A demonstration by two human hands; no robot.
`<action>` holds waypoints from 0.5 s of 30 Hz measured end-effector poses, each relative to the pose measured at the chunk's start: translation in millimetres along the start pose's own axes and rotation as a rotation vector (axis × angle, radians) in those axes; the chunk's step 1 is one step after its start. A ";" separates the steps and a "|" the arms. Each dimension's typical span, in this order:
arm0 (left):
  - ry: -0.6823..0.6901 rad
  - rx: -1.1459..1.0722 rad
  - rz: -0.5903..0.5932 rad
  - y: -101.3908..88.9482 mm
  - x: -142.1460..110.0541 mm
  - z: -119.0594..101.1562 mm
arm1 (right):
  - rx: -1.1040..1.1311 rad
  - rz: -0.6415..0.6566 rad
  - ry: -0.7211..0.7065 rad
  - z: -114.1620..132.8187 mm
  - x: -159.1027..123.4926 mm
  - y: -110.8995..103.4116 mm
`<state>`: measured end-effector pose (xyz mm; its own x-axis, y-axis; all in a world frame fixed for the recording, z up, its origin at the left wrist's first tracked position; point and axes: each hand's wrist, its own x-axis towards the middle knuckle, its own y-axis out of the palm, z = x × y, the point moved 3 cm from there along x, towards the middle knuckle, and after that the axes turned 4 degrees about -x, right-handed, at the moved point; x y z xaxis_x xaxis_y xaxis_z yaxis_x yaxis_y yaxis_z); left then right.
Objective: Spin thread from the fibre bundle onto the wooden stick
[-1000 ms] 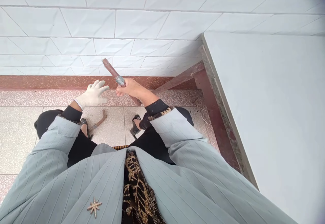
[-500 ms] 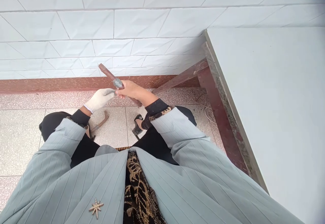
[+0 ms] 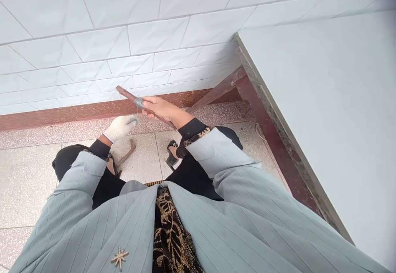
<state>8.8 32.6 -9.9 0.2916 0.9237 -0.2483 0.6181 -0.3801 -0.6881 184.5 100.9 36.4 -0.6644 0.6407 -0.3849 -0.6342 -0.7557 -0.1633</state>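
Note:
My bare right hand (image 3: 159,108) is closed around a reddish-brown stick (image 3: 125,93), which slants up to the left with its lower end coming out below my palm. A coil of thin grey wire (image 3: 139,102) is wound around the stick just beyond my fingertips. Below and left of it, my left hand (image 3: 120,127) wears a white glove, its fingers pinched together. A thin strand runs down from the coil to those fingertips; the strand's end is hidden in the glove.
A brown curved piece (image 3: 126,153) lies on the tiled floor between my feet. To the right stands a white-topped table (image 3: 309,99) with dark red legs and brace. White wall tiles (image 3: 157,31) rise ahead above a red-brown skirting (image 3: 77,114). A loose cord (image 3: 259,131) lies by the table leg.
My left hand has moved down and slightly left, away from the coil, and the thin strand now shows between them. My right hand keeps its hold on the stick. The view has tilted slightly.

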 end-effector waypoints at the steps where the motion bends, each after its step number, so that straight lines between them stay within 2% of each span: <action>1: 0.041 0.016 0.040 2.2 -0.7 -1.9 | -0.163 -0.039 -0.003 -2.7 2.9 -3.4; 4: 0.108 0.102 0.145 11.0 -2.8 -6.2 | -0.755 -0.096 0.045 -10.7 10.7 -9.7; 7: 0.134 0.209 0.226 18.6 -4.4 -9.5 | -1.170 0.007 0.199 -17.7 12.5 -8.0; 9: 0.133 0.255 0.236 18.2 -4.8 -10.7 | -1.281 0.160 0.282 -21.1 9.6 -2.1; 12: 0.128 0.213 0.208 10.4 -3.9 -10.5 | -1.336 0.476 0.377 -25.5 0.7 9.5; 15: 0.128 0.073 0.145 1.9 -0.9 -8.1 | -1.079 0.767 0.355 -23.4 -11.3 16.5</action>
<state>15.6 30.7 -5.5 0.4666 0.8444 -0.2631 0.5096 -0.4998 -0.7004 190.8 78.1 16.8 -0.4660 0.0727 -0.8818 0.5715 -0.7361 -0.3627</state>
